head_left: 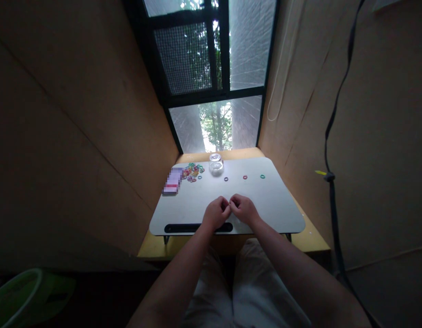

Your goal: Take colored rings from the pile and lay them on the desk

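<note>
Evidently L hand (217, 212) & R hand (244, 209) meet, lower ctr of frame, fingers pinched tog.; can't tell on what. Three rings (245, 178) lie spaced just R of frame ctr on table (265, 207), prob. to stay clear of ring pile (193, 171), ctr-left.

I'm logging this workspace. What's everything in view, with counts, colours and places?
Lap table: one, white, on yellow ledge
Slot: one, black, table's near edge
Ring pile: uncountable, mixed colours, table's far left
Separate rings: three (dark, red, green), row nearer than and right of jar
Jar: one, clear, table's far side
Pixelated rectangle: one, pale with red band, table's left
Window: one, dark-framed, beyond table
Foliage: uncountable, green, outside
Looped cord: one, pale, beside window
Strap: one, black, right side
Tub: one, green, lower left
Walls: two, brown, both sides
Trousers: one pair, pale, bottom
Left hand, right hand: bare, together over table; contents unclear
</note>
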A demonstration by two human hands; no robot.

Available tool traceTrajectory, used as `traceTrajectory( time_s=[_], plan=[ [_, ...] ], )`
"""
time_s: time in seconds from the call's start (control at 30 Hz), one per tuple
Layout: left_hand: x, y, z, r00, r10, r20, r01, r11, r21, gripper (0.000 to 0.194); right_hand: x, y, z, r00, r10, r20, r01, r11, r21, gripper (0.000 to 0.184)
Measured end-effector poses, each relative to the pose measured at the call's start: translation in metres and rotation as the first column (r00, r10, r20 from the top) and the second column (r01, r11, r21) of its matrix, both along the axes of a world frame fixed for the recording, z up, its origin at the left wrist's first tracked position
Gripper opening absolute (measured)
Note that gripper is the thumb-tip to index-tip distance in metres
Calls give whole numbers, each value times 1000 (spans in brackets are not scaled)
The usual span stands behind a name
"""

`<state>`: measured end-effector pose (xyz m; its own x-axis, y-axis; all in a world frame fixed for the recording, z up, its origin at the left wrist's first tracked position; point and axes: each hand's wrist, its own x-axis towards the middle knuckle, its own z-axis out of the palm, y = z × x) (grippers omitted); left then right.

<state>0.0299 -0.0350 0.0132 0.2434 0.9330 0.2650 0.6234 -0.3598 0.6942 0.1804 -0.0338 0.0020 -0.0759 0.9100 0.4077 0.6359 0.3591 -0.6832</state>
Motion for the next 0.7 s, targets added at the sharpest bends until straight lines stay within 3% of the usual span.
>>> traceTrajectory(
  time_s=[0.7],
  plan=[
    [0,1,-2,1000,1,-16,-1,1000,16,12,0,-1,2,1000,5,-4,-5,1000,1,13]
  ],
)
